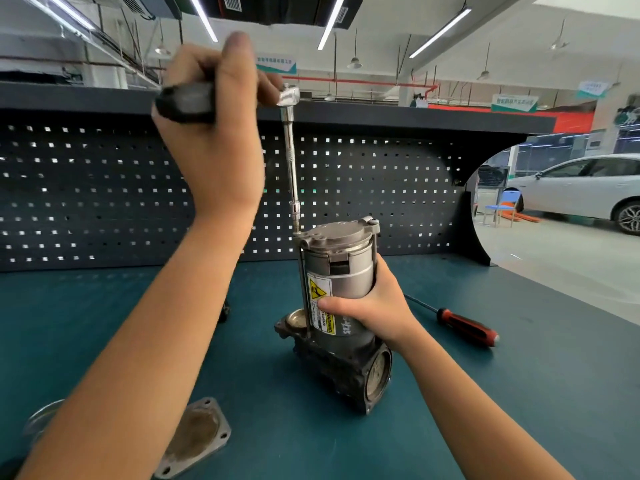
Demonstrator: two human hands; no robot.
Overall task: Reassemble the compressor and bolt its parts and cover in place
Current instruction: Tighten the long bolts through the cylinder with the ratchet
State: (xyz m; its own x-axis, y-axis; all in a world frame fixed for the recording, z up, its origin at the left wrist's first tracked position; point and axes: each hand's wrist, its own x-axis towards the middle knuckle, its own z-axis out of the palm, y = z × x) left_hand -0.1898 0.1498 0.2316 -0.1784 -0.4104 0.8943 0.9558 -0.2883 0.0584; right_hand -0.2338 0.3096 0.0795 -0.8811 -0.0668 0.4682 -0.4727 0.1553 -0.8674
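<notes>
The compressor [341, 268] stands upright on the green bench top, a grey motor cylinder with a yellow warning label on a dark crankcase. My right hand [370, 304] grips the cylinder at mid-height. My left hand [211, 133] is raised and holds the black handle of a ratchet wrench [289, 98]. Its long extension bar [292, 174] runs down to a socket seated on a bolt at the left edge of the compressor's top cap [337, 235]. A square metal cover plate [197, 436] lies flat at the front left.
A red and black screwdriver [465, 325] lies to the right of the compressor. A clear round dish [41, 419] shows partly behind my left forearm. A dark pegboard [363, 188] rises at the bench's back edge. A white car [585, 188] is parked beyond the bench.
</notes>
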